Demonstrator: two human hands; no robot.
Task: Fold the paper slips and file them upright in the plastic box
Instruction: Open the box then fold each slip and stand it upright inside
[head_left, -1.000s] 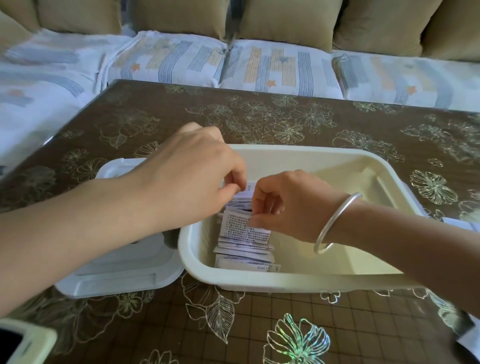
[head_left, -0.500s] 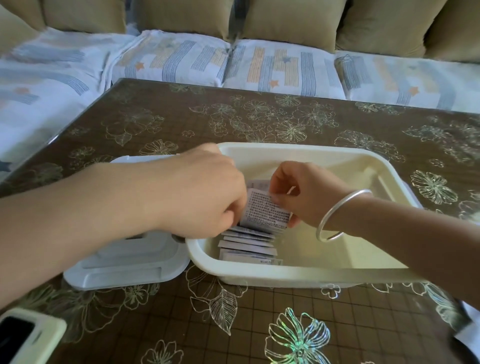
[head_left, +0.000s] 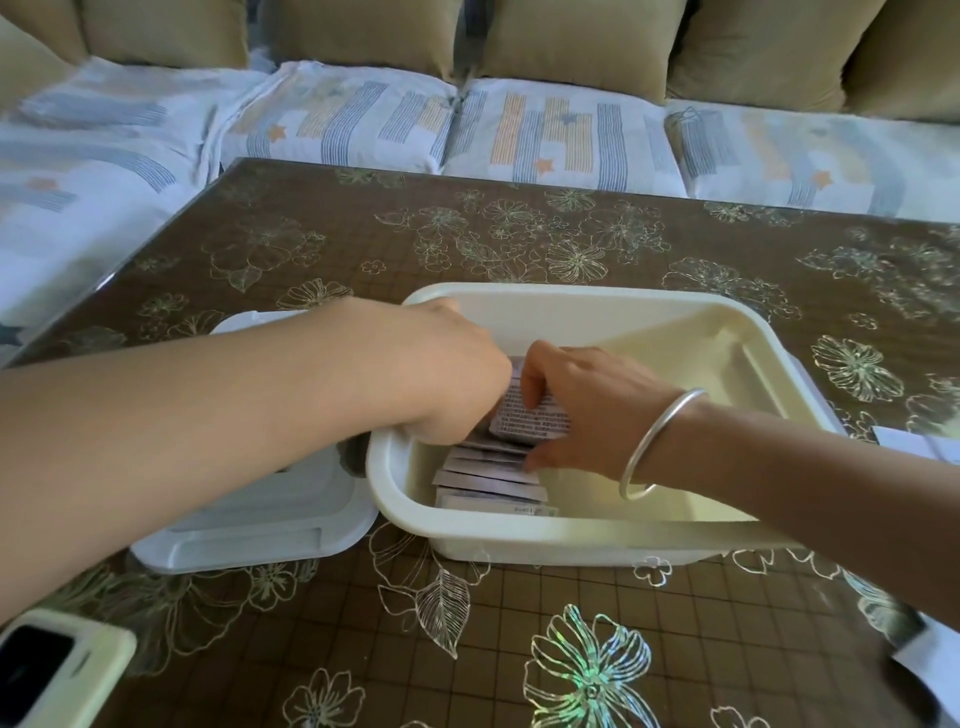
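A cream plastic box (head_left: 571, 540) sits on the brown flowered table. Along its left inner side stands a row of folded paper slips (head_left: 488, 480), leaning one behind the other. Both hands reach down into the box. My right hand (head_left: 587, 410), with a silver bangle on the wrist, holds a folded printed slip (head_left: 530, 421) at the back of the row, index finger across its face and thumb below it. My left hand (head_left: 452, 374) is curled over the slip's left edge; its fingertips are hidden behind the hand.
The box's white lid (head_left: 260, 514) lies flat against its left side. A phone in a pale case (head_left: 52, 670) sits at the table's near left corner. Loose white paper (head_left: 914, 441) lies at the right edge. A sofa with patterned cushions (head_left: 467, 124) stands behind the table.
Both hands have gone lower into the box with the folded slip, bringing it down to the back of the row. The camera has tilted slightly.
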